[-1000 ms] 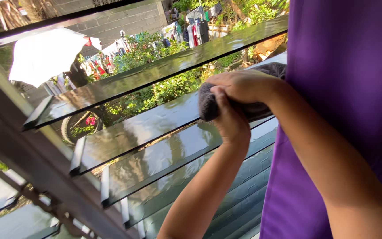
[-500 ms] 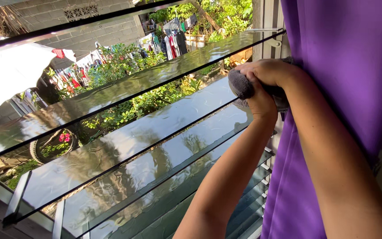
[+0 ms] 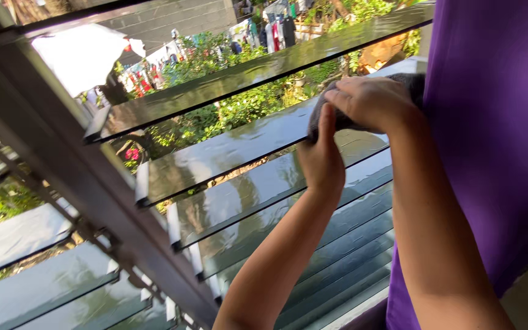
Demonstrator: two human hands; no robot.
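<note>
Louvre window [image 3: 233,201] fills most of the view: a stack of tilted glass slats in a dark frame, with a heavy dark mullion [image 3: 62,159] running diagonally down the left and a second bank of slats beyond it. Purple curtain [image 3: 490,122] hangs down the right side, right against the slat ends. Outside: green bushes, a grey block wall, a white sheet and clothes on a line. Glass slat [image 3: 227,150] being worked is the second one down that shows fully, open at a shallow tilt, reflective. Judgement: rigid but brittle, thin edges, held only by end clips, so it won't like hard point loads mid-span; press flat and evenly. Grey cloth [image 3: 331,116] sits on the right end of that slat, near the curtain, wrapped over the slat's near edge. Judgement: soft, light, bunches easily, looks like a decent grip on glass; best held in a wad, pinching the slat from both faces. Right hand [image 3: 371,101] is on top, fingers curled and closed down over the cloth. Left hand [image 3: 320,160] comes up from below, fingers closed against the cloth's underside, so the two hands sandwich cloth and slat between them. Fingertips mostly hidden in the fabric.
</note>
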